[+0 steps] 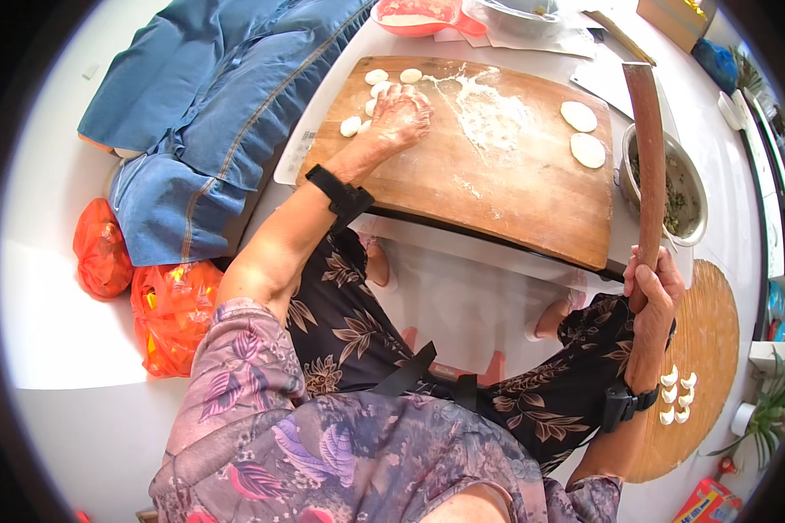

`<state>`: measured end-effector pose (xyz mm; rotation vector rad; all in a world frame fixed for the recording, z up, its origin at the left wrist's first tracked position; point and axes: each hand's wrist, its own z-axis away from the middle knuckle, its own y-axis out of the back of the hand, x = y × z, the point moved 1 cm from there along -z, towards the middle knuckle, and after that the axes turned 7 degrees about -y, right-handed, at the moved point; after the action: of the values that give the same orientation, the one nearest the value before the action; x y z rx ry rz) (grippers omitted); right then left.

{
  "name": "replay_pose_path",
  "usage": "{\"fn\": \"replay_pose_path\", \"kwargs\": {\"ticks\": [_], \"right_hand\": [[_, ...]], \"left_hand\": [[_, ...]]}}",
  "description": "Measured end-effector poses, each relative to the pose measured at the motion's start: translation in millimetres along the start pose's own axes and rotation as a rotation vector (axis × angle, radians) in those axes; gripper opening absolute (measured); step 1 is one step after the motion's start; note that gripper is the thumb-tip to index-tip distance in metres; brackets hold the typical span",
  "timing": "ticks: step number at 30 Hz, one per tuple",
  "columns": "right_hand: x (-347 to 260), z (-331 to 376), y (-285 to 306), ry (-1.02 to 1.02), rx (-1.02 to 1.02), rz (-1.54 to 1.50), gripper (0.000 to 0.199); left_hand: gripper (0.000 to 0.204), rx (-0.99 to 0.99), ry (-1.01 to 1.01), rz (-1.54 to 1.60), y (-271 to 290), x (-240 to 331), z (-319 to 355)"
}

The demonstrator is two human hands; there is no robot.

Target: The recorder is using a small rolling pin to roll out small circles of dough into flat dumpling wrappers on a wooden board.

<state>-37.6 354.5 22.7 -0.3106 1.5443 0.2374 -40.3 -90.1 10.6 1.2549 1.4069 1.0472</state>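
Note:
My left hand (399, 118) rests low over the left part of a wooden board (532, 205), its fingers curled together among several small white dough pieces (351, 126). Whatever lies beneath those fingers is hidden. Beyond the board's right edge, my right hand (656, 286) is wrapped round the near end of a wooden rolling pin (645, 157). The pin points up and away, passing in front of a metal bowl (699, 205) of chopped green filling (675, 207). Two flat round dough wrappers (588, 150) lie on the board's right side. Loose flour (488, 118) is scattered across its middle.
At the right, a round wooden board (711, 349) carries several shaped dumplings (668, 394). A red scoop (419, 17) with flour stands at the far edge. Blue denim cloth (192, 131) and red plastic bags (176, 305) are at the left. A potted plant (772, 410) sits far right.

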Motion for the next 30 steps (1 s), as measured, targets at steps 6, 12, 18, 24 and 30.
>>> {"fn": "replay_pose_path", "kwargs": {"ticks": [6,12,18,24,30], "right_hand": [[1.9,-1.0,-2.6,0.013,-0.034,-0.018,0.032],[-1.5,0.7,-1.7,-0.001,-0.032,-0.03,0.032],[-2.0,2.9,-5.4,-0.002,-0.044,-0.032,0.031],[-4.5,4.6,-1.4,-0.012,-0.053,-0.008,0.028],[-4.9,4.9,-4.9,-0.024,-0.072,0.009,0.028]], "left_hand": [[0.019,-0.053,-0.172,-0.036,15.9,8.0,9.9],[0.021,0.17,-0.163,0.116,7.5,11.5,35.1],[0.022,0.013,-0.18,0.069,10.0,26.1,56.8],[0.022,0.143,-0.238,0.287,29.2,76.7,81.5],[0.027,0.297,-0.272,0.587,23.7,106.5,93.7]]}}
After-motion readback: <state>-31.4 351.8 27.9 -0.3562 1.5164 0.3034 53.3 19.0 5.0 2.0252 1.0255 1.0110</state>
